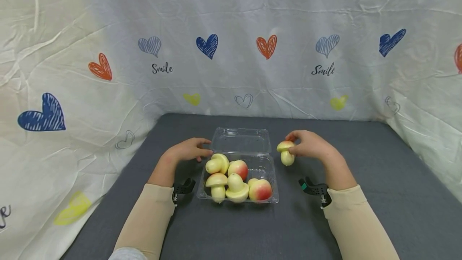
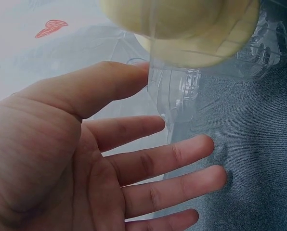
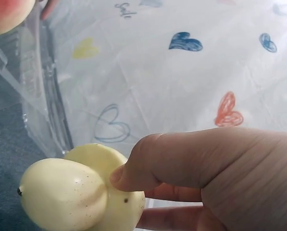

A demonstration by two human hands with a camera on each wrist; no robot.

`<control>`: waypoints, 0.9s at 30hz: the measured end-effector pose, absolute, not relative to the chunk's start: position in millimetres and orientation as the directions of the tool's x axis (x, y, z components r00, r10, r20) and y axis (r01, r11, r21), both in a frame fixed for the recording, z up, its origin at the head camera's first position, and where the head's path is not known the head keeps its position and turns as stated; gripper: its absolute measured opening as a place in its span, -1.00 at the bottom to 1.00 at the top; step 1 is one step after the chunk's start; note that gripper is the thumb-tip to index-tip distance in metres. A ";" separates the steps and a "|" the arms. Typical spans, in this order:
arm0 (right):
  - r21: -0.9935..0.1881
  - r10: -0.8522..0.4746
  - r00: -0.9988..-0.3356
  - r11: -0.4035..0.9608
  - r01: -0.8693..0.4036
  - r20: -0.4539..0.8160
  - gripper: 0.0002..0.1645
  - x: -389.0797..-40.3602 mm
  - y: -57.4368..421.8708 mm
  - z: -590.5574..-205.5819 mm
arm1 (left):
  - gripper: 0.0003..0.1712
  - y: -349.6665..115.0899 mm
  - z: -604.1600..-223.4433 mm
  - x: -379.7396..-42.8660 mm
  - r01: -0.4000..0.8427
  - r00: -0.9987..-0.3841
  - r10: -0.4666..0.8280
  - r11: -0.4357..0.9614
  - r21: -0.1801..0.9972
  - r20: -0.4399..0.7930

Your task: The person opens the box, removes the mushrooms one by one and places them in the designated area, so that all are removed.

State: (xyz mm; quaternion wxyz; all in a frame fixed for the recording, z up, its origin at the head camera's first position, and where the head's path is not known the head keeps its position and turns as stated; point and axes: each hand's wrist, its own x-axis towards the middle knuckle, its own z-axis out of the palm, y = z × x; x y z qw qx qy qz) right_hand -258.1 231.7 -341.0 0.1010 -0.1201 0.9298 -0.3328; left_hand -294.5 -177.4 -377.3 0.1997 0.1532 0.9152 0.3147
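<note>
My right hand (image 1: pixel 311 144) pinches a yellow mushroom-shaped piece (image 1: pixel 286 157) with a red-blushed cap, just to the right of a clear plastic clamshell box (image 1: pixel 275 171). In the right wrist view the thumb presses on the pale underside of its cap, and the rounded stem (image 3: pixel 61 192) points left. My left hand (image 1: pixel 187 150) is at the box's left side with its fingers spread. The left wrist view shows the thumb tip right at the box wall (image 2: pixel 158 91). Several similar mushroom-shaped pieces (image 1: pixel 235 187) lie in the box, some cap up, others stem up.
The box's lid (image 1: pixel 240 139) lies folded back, away from me. Inside, bare plastic shows at the back right. Dark grey cloth (image 1: pixel 238 232) covers the table, and a white curtain printed with hearts (image 1: pixel 267 46) hangs behind and at both sides.
</note>
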 end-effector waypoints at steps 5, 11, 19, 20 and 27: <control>-0.636 -0.298 -0.947 0.756 -0.157 -0.122 -0.60 -261.0 231.6 -348.4 | -0.23 -175.4 -376.2 -295.0 0.158 -0.876 0.403 0.760 0.631 -0.265; -0.618 -0.315 -0.936 0.771 -0.156 -0.157 -0.64 -262.8 228.4 -354.2 | -0.22 -174.4 -374.0 -294.8 0.165 -0.874 0.407 0.762 0.627 -0.265; -0.683 -0.375 -0.882 0.725 -0.087 -0.285 -0.26 -261.3 224.4 -355.2 | -0.21 -175.4 -374.6 -295.1 0.157 -0.872 0.406 0.761 0.630 -0.273; -0.683 -0.382 -0.873 0.726 -0.081 -0.303 -0.24 -260.8 223.7 -355.2 | -0.21 -175.4 -374.2 -294.6 0.156 -0.873 0.405 0.761 0.630 -0.273; -0.655 -0.339 -0.880 0.755 -0.043 -0.332 -0.37 -258.9 218.3 -360.1 | -0.22 -175.0 -372.2 -290.6 0.159 -0.874 0.403 0.765 0.624 -0.271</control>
